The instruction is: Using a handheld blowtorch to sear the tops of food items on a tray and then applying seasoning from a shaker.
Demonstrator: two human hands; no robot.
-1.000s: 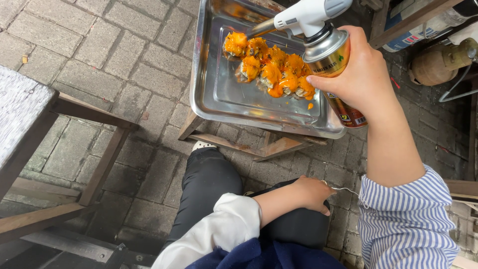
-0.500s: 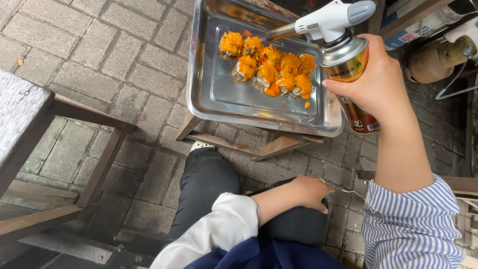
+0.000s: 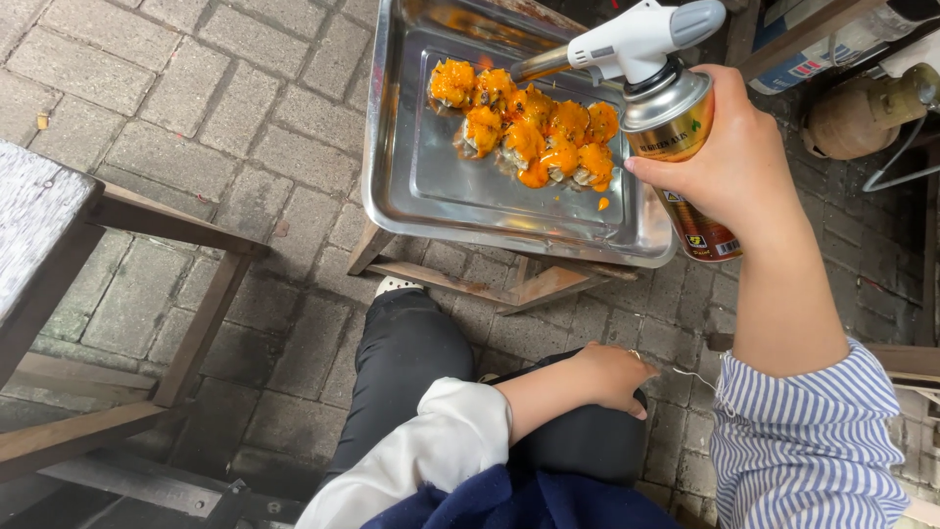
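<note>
My right hand [image 3: 739,171] is shut around a brown and gold gas canister [image 3: 685,162] topped with a white and grey torch head [image 3: 636,39]. Its metal nozzle [image 3: 539,67] points left over the food. Several pieces of food coated in orange sauce [image 3: 529,132] lie in a row in a shiny steel tray [image 3: 431,186]. The tray rests on a low wooden stand [image 3: 490,284]. My left hand [image 3: 612,377] lies on my knee in black trousers [image 3: 411,372], holding nothing.
The ground is grey paving brick [image 3: 196,108]. A wooden bench or table frame [image 3: 117,245] stands at the left. At the right are a rusty gas cylinder with a hose [image 3: 862,118] and a wooden shelf edge [image 3: 813,39].
My right hand has shifted the torch slightly right and tilted it flatter over the tray. My left hand has stayed on my knee.
</note>
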